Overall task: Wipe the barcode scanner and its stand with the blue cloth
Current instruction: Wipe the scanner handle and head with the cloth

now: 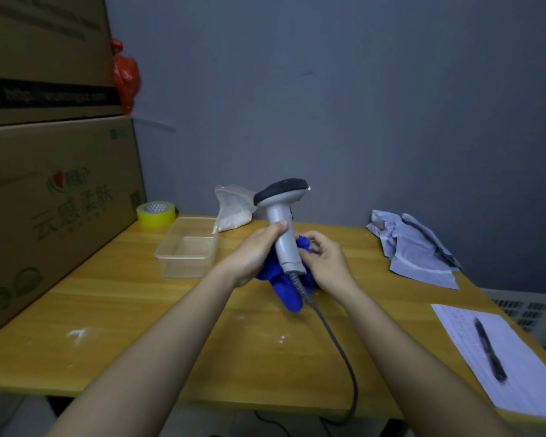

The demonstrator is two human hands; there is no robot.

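I hold a grey barcode scanner [284, 228] upright above the wooden table [139, 326]; its dark head points right. My left hand [256, 250] grips the handle from the left, thumb on its front. My right hand [325, 260] presses the blue cloth [289, 291] against the handle's lower right side. The cloth bunches behind the handle and hangs down to the table. A grey cable [338, 348] runs from the handle's base toward me and over the table's front edge. No stand is visible.
A clear plastic tub [186, 247] sits left of my hands, with yellow tape [155, 213] and a plastic bag [234, 206] behind it. Stacked cardboard boxes [54, 200] fill the left. Grey mailer bags [416, 247] lie at the right, a paper sheet [498, 357] with a pen [489, 348] nearer.
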